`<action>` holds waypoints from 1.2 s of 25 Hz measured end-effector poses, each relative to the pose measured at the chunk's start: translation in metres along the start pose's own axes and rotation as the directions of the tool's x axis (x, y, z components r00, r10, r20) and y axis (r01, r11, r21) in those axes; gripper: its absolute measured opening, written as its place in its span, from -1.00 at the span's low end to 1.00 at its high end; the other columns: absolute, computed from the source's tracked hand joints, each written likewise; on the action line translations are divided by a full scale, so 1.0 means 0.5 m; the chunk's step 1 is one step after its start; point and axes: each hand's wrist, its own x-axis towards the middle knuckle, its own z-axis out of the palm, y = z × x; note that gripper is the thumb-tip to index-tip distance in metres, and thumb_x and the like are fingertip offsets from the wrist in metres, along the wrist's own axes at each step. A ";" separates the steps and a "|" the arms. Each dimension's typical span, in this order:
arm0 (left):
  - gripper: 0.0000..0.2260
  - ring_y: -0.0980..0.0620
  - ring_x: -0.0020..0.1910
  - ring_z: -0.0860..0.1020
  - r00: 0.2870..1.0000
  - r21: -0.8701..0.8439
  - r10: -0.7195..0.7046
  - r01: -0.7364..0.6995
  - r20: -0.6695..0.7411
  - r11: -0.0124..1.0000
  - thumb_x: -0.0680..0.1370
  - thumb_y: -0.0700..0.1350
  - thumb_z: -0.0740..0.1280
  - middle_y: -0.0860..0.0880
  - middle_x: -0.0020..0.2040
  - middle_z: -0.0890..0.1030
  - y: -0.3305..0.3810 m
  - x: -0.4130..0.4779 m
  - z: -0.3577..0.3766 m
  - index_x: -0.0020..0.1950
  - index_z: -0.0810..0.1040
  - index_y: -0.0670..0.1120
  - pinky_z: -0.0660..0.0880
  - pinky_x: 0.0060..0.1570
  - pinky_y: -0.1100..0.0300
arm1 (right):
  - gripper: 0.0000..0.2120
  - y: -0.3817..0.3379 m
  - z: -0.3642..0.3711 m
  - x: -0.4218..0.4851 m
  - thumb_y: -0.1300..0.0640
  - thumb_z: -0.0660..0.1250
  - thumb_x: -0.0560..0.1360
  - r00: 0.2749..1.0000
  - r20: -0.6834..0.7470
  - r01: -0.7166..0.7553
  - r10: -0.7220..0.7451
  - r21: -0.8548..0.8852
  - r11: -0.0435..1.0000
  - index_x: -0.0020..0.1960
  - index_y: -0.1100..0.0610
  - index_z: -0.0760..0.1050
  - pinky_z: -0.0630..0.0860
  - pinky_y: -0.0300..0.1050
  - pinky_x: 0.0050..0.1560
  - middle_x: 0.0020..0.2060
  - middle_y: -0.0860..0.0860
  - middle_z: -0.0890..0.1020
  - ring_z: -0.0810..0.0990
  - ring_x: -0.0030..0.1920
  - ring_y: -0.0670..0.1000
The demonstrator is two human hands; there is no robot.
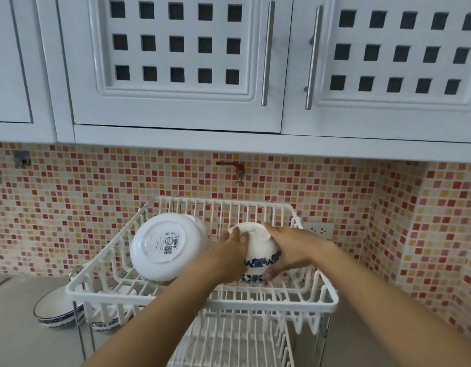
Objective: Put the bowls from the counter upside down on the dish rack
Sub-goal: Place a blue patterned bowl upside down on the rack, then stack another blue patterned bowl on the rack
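Note:
A white wire dish rack [325,300] with two tiers stands on the counter. In its top tier a plain white bowl [165,247] leans upside down at the left, its labelled base facing me. Right of it is a white bowl with a blue flower band [258,254], turned base up and tilted. My left hand [235,245] grips its left side and my right hand [284,247] grips its right side and rim. Two more blue-patterned bowls sit upright on the counter: one [57,309] left of the rack, another [110,317] partly hidden behind the rack's front corner.
White wall cabinets [176,75] hang low overhead above the rack. A mosaic tiled wall with a red tap [235,168] runs behind. A wall socket [320,230] sits right of the rack. The rack's lower tier [237,340] holds nothing. Grey counter [22,335] extends left.

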 end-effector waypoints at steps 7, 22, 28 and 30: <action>-0.41 -0.13 0.57 -0.04 0.991 0.014 0.095 -0.094 -0.097 0.995 0.60 -0.28 0.11 -0.16 0.59 -0.08 -0.033 -0.021 -0.096 0.55 -0.12 -0.20 0.05 0.54 -0.04 | -0.10 -0.030 -0.060 -0.023 -0.41 0.06 0.42 0.996 -0.080 -0.043 0.049 0.071 0.997 0.55 0.09 -0.13 0.07 0.03 0.52 0.56 0.01 -0.04 0.01 0.55 0.02; -0.48 -0.15 0.56 0.08 0.966 -0.018 -0.163 0.163 -0.200 0.987 0.66 0.06 -0.04 -0.15 0.57 0.10 -0.553 -0.321 -0.166 0.54 0.07 -0.18 0.09 0.51 -0.04 | -0.41 -0.602 -0.152 0.106 -0.11 -0.10 0.62 0.930 -0.364 0.033 0.049 0.215 0.976 0.54 0.18 -0.03 0.09 0.09 0.50 0.55 0.10 0.05 0.06 0.54 0.10; -0.51 -0.21 0.49 0.26 0.937 -0.058 -0.341 0.337 -0.080 0.940 0.66 0.04 -0.02 -0.20 0.52 0.25 -0.757 -0.432 -0.069 0.53 0.12 -0.19 0.27 0.44 -0.08 | -0.40 -0.821 -0.084 0.206 -0.07 -0.05 0.62 0.947 -0.304 0.022 0.104 0.384 0.923 0.54 0.20 -0.08 0.13 0.08 0.48 0.55 0.12 0.02 0.07 0.53 0.13; -0.53 -0.23 0.41 0.36 0.920 -0.074 -0.388 0.384 -0.052 0.920 0.66 0.01 -0.01 -0.25 0.45 0.34 -0.808 -0.447 -0.030 0.48 0.20 -0.24 0.35 0.35 -0.06 | -0.41 -0.863 -0.029 0.234 -0.05 -0.03 0.62 0.947 -0.273 -0.022 0.166 0.463 0.886 0.54 0.20 -0.08 0.15 0.08 0.47 0.54 0.14 0.05 0.10 0.52 0.15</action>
